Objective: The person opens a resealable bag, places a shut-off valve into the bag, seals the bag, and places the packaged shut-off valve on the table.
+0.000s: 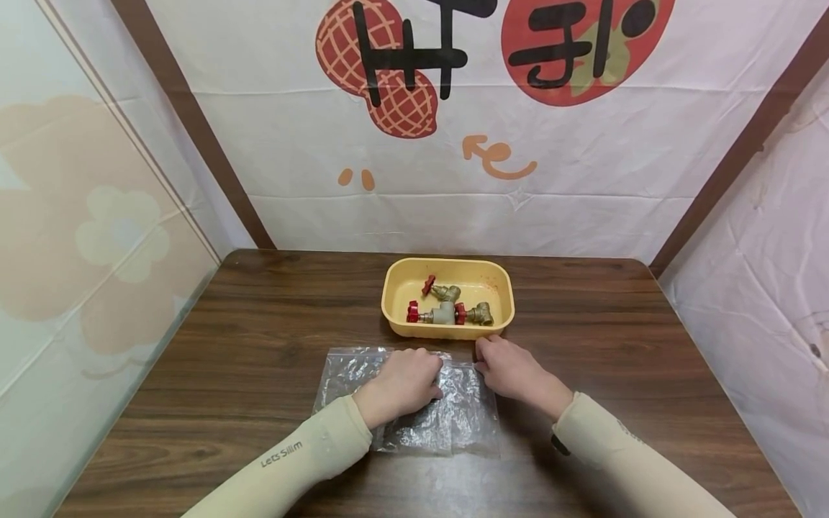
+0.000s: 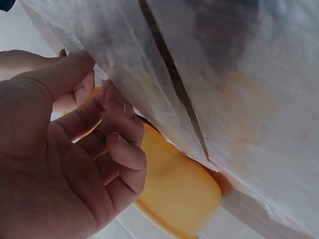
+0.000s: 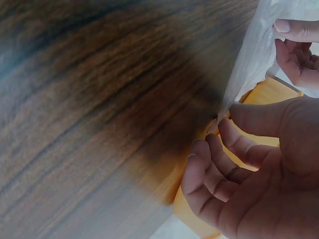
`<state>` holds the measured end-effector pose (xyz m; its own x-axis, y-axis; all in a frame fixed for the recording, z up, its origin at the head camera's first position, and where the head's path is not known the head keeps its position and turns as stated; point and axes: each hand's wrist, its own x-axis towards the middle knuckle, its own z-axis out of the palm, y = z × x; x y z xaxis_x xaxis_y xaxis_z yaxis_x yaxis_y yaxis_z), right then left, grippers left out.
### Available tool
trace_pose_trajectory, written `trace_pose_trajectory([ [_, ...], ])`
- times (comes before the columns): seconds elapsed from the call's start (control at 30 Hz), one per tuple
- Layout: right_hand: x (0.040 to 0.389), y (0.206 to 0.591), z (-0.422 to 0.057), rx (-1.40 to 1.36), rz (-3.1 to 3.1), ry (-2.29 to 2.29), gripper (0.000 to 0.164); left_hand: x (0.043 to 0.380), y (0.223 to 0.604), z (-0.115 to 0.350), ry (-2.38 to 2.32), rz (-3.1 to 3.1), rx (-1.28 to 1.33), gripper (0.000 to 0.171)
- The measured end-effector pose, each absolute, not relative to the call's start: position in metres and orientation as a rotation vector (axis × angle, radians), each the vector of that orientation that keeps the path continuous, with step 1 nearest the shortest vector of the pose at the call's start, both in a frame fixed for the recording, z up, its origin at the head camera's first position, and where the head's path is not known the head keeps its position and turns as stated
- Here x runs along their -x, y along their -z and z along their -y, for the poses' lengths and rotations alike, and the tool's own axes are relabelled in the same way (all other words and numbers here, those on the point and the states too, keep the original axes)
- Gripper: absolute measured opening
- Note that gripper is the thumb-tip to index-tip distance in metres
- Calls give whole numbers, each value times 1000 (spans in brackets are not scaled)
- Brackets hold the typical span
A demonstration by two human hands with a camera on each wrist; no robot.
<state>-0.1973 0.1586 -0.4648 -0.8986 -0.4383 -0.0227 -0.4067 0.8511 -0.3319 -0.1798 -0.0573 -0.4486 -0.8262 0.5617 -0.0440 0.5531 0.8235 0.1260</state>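
Observation:
Clear plastic zip bags [image 1: 476,424] lie flat on the table in front of the person, seemingly two overlapping; their exact number is hard to tell. My left hand [image 1: 404,378] pinches the upper edge of the plastic between thumb and forefinger, the other fingers curled, as the left wrist view shows. At the upper right corner, my right hand [image 1: 512,367] pinches the bag's edge [image 3: 244,74] with its thumb and forefinger. Just beyond both hands stands a yellow plastic basin [image 1: 447,332]. Inside it lie a brass valve [image 1: 447,293], a grey valve [image 1: 443,314] and another brass valve [image 1: 481,314], with red handwheels.
The dark wood-grain table [image 1: 246,345] has rounded far corners. A printed white cloth [image 1: 414,216] hangs behind its back edge, with more cloth at both sides.

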Motion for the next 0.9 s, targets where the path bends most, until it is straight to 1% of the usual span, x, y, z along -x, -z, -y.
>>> trace_pose_trajectory([
  [0.33, 194, 461, -158, 735, -2891, 374, 25, 178, 451, 59, -162, -2943, -896, 33],
  [0.63, 196, 466, -159, 768, -2882, 410, 23, 178, 454, 58, -164, -2946, -884, 34],
  [0.9, 196, 461, -162, 721, -2815, 552, 17, 173, 453, 59, -182, -2924, -868, 30],
])
